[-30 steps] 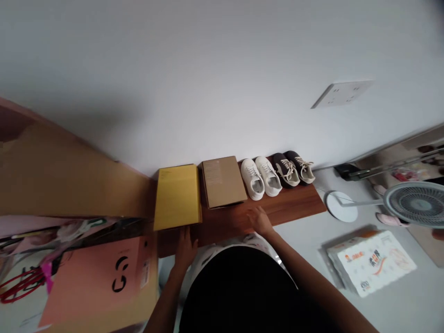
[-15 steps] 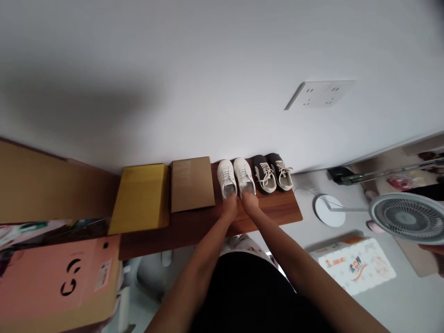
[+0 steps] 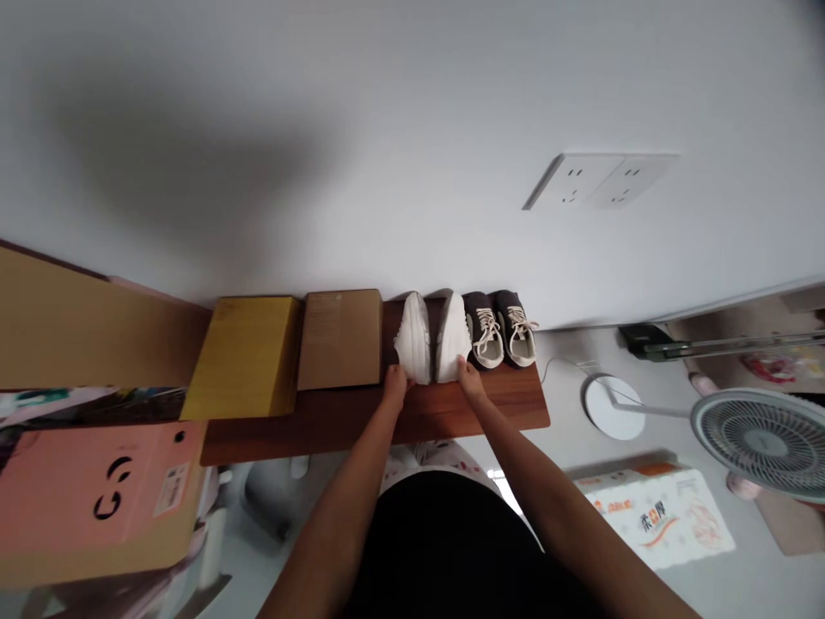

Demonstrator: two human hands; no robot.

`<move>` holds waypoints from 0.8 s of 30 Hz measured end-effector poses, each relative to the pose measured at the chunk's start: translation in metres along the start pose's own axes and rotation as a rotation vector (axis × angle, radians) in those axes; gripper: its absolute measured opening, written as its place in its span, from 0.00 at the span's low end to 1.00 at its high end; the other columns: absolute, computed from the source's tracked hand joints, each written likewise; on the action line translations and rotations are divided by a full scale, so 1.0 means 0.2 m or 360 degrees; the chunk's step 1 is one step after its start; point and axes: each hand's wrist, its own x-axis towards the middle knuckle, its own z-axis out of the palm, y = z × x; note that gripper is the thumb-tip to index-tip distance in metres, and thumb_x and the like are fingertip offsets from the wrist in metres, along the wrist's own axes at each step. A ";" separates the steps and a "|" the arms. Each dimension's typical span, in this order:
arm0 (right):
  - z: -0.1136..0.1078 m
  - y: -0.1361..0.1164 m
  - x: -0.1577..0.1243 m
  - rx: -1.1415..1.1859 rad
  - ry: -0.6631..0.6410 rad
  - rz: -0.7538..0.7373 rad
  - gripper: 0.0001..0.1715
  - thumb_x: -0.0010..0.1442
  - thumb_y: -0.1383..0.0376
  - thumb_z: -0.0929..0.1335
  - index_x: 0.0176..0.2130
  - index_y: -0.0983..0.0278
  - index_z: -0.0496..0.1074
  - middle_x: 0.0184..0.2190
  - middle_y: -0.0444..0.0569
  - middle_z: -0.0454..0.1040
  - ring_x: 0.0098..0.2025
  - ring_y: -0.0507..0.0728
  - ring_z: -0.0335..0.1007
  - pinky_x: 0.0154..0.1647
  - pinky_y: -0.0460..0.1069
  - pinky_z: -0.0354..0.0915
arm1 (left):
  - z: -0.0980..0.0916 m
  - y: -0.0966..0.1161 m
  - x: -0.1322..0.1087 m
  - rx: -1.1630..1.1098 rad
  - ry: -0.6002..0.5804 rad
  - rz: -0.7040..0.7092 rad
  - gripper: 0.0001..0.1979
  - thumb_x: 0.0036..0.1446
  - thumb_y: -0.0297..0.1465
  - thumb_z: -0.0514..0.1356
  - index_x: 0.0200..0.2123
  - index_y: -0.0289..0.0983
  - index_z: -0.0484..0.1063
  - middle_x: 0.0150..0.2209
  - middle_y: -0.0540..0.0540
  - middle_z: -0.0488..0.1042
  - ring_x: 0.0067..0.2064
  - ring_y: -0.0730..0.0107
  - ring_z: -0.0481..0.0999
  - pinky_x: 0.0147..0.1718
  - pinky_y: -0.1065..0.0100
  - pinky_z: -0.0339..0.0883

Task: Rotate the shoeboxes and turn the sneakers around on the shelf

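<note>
My left hand (image 3: pixel 396 381) grips the heel end of one white sneaker (image 3: pixel 413 338), which is tipped onto its side with its sole edge facing right. My right hand (image 3: pixel 468 373) holds the heel of the other white sneaker (image 3: pixel 452 337), tipped the opposite way, so the two soles face each other across a narrow gap. Both toes point to the wall. Just right of them stand two dark sneakers with cream laces, a nearer dark sneaker (image 3: pixel 483 331) and an outer dark sneaker (image 3: pixel 516 328), upright on the brown wooden shelf (image 3: pixel 438 419).
A brown cardboard box (image 3: pixel 340 340) and a yellow box (image 3: pixel 240 357) sit on the shelf's left part. A pink carton (image 3: pixel 68 494) stands lower left. On the right are a white fan (image 3: pixel 764 440) and a tissue pack (image 3: pixel 657 516) on the floor. A socket plate (image 3: pixel 599 179) is on the wall.
The white sneakers, upright half a second ago, are now tilted outward in opposite directions with their soles turned inward. My hands have shifted from inside the heels to the shoes' outer sides.
</note>
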 end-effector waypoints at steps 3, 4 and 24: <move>-0.04 0.03 0.01 -0.0293 0.0028 -0.0044 0.24 0.57 0.44 0.66 0.28 0.61 0.71 0.27 0.46 0.75 0.42 0.60 0.73 0.50 0.52 0.67 | 0.01 -0.04 -0.06 0.0173 0.0203 0.0220 0.14 0.49 0.23 0.59 0.41 0.38 0.67 0.41 0.43 0.73 0.45 0.62 0.76 0.46 0.63 0.69; -0.05 0.03 0.01 -0.0316 0.0010 -0.0068 0.23 0.58 0.45 0.66 0.28 0.60 0.71 0.27 0.46 0.75 0.42 0.60 0.73 0.50 0.52 0.67 | 0.01 -0.05 -0.09 0.0268 0.0264 0.0348 0.18 0.49 0.22 0.59 0.45 0.38 0.67 0.48 0.40 0.72 0.52 0.59 0.74 0.52 0.61 0.67; -0.59 -0.22 0.21 -0.1038 0.0256 -0.0416 0.12 0.57 0.67 0.67 0.42 0.64 0.74 0.46 0.63 0.75 0.55 0.67 0.67 0.56 0.58 0.62 | 0.87 -0.06 -0.34 0.1395 -0.0840 0.0927 0.06 0.59 0.25 0.58 0.40 0.33 0.73 0.47 0.31 0.74 0.52 0.50 0.75 0.53 0.53 0.67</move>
